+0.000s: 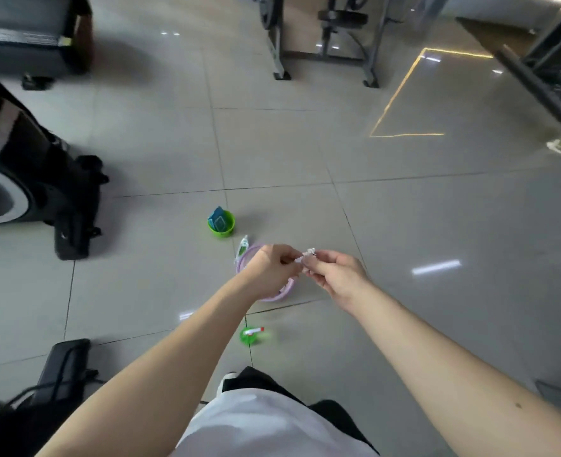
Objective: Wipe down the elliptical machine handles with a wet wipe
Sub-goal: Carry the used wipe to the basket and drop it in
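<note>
Both bare forearms were stretched forward from the lower edge of the view and drawn together toward the middle. The left hand (272, 270) was held with its back upward and fingers curled. The right hand (336, 275) was set just beside it, fingertips turned toward the left. A small white wipe (308, 253) was pinched between the fingertips of both hands.

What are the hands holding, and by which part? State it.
A small white wipe, bunched between both hands: the left hand pinches its left end, the right hand its right end.
</note>
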`<state>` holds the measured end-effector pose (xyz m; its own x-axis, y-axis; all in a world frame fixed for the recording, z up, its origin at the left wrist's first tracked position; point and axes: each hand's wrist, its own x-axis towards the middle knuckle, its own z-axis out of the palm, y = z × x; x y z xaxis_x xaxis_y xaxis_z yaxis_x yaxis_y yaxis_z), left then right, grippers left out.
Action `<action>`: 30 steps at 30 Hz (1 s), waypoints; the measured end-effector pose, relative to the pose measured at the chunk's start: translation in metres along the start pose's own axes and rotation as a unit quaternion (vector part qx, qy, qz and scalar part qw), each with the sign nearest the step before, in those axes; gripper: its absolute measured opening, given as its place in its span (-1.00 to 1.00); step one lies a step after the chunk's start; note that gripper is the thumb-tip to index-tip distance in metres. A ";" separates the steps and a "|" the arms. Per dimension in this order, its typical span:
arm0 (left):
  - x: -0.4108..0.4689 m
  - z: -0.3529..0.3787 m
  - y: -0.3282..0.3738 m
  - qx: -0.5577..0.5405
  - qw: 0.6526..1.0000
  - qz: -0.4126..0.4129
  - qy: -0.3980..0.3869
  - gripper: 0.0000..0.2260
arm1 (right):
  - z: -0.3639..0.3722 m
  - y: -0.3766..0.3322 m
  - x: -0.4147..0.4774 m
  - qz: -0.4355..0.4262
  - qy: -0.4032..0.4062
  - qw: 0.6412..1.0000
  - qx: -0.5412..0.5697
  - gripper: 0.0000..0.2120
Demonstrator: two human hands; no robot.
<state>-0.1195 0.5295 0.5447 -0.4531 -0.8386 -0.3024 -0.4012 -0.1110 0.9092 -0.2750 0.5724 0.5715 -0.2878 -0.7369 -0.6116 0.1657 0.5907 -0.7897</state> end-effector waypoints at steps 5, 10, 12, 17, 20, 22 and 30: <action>0.072 -0.015 -0.009 -0.049 0.991 -0.077 0.099 -0.90 | 0.013 -0.036 0.099 -0.009 -0.066 0.991 -0.114 -0.85; 0.134 -0.005 -0.028 -0.094 0.950 -0.175 0.242 -0.87 | 0.028 -0.057 0.211 -0.010 -0.193 0.949 -0.250 -0.87; 0.157 0.004 -0.030 -0.103 0.923 -0.216 0.303 -0.86 | 0.034 -0.065 0.255 -0.008 -0.265 0.916 -0.301 -0.88; 0.192 0.039 -0.011 -0.179 0.804 -0.311 0.475 -0.85 | 0.046 -0.088 0.310 -0.019 -0.413 0.820 -0.397 -0.82; 0.195 0.067 0.008 -0.212 0.729 -0.355 0.546 -0.89 | 0.041 -0.105 0.308 -0.033 -0.485 0.766 -0.420 -0.89; 0.194 0.083 0.021 -0.244 0.691 -0.350 0.583 -0.86 | 0.035 -0.114 0.302 -0.037 -0.525 0.734 -0.430 -0.87; 0.214 0.160 0.034 -0.287 0.652 -0.320 0.625 -0.90 | -0.012 -0.110 0.309 -0.058 -0.534 0.681 -0.498 -0.71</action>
<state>-0.3576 0.4320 0.4656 0.8075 -0.2628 -0.5281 0.3358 -0.5312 0.7779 -0.3938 0.2838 0.4695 0.6939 -0.3026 -0.6534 -0.6739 0.0467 -0.7373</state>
